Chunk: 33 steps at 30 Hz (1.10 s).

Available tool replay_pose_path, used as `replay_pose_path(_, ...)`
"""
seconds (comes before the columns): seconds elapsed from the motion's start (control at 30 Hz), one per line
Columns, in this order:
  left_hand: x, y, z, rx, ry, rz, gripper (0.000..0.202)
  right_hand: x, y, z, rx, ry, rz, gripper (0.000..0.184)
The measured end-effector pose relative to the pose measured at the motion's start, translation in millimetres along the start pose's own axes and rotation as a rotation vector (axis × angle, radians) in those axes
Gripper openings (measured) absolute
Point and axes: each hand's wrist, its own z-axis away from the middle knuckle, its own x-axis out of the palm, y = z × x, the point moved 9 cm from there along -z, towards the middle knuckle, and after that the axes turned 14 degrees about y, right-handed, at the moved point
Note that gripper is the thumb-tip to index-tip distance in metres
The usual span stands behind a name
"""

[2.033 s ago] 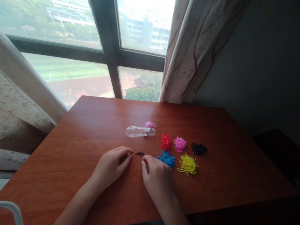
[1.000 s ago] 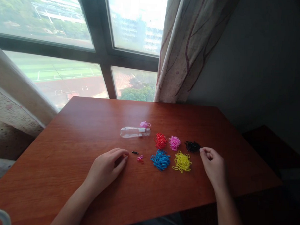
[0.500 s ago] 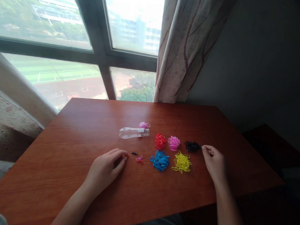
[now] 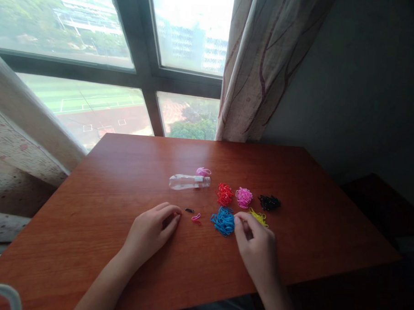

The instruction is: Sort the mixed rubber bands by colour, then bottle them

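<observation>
My left hand (image 4: pixel 151 232) rests on the wooden table (image 4: pixel 117 178), fingers loosely curled and holding nothing. Just right of its fingertips lie a single black band (image 4: pixel 190 210) and a single pink band (image 4: pixel 196 217). My right hand (image 4: pixel 256 248) is closed in a pinch between the blue band pile (image 4: pixel 223 221) and the yellow pile (image 4: pixel 259 216), covering part of the yellow one. What it pinches is hidden. Beyond lie red (image 4: pixel 225 194), pink (image 4: pixel 243 197) and black (image 4: pixel 269 203) piles. A clear small bottle (image 4: pixel 188 182) lies on its side, with a pink cap (image 4: pixel 203 171) beside it.
A window (image 4: pixel 94 54) and a patterned curtain (image 4: pixel 262 66) stand behind the table's far edge. A dark wall is at the right, with low dark furniture (image 4: pixel 379 203) beside the table. A white curved rim (image 4: pixel 2 292) shows at the bottom left.
My right hand has moved left from beside the black pile to the gap between the blue and yellow piles. My left hand has stayed put. The view shifted slightly.
</observation>
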Motion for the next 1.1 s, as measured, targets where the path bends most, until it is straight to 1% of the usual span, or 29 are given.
replay_pose_path(0.07, 1.0, -0.3, 0.3, 0.000, 0.001, 0.000, 0.021, 18.7, -19.0, 14.4, -0.042, -0.064, -0.024, 0.025)
replay_pose_path(0.13, 2.0, -0.3, 0.7, 0.001, 0.005, 0.000, 0.021, 34.2, -32.3, 26.2, -0.085, -0.102, -0.031, 0.023)
replay_pose_path(0.2, 2.8, 0.0, 1.1, 0.000, 0.007, -0.003, 0.021, 46.8, -40.3, 35.3, -0.123, -0.129, -0.029, 0.022)
replay_pose_path(0.3, 3.9, 1.2, 1.8, 0.001, 0.006, -0.009, 0.021, 57.6, -42.7, 43.0, -0.138, -0.127, 0.006, 0.022)
replay_pose_path(0.43, 5.6, 4.7, 2.8, 0.024, 0.002, -0.021, 0.021, 61.4, -40.1, 47.6, -0.127, -0.095, 0.059, 0.021)
replay_pose_path(0.63, 10.6, 13.0, 3.7, 0.058, -0.020, -0.035, 0.020, 65.3, -39.2, 51.9, -0.146, -0.119, 0.085, 0.020)
replay_pose_path(0.8, 20.8, 26.6, 3.5, 0.111, -0.046, 0.001, 0.021, 65.5, -40.0, 52.4, -0.171, -0.124, 0.097, 0.019)
replay_pose_path(0.9, 27.3, 32.3, 2.8, 0.156, -0.044, -0.028, 0.022, 66.0, -39.9, 53.1, -0.182, -0.129, 0.098, 0.018)
replay_pose_path(1.0, 30.7, 33.6, 1.8, 0.180, -0.035, -0.053, 0.022, 66.1, -39.1, 53.8, -0.184, -0.123, 0.092, 0.018)
replay_pose_path(1.1, 30.6, 32.0, 1.3, 0.173, -0.024, -0.037, 0.020, 65.3, -38.3, 53.8, -0.175, -0.109, 0.079, 0.019)
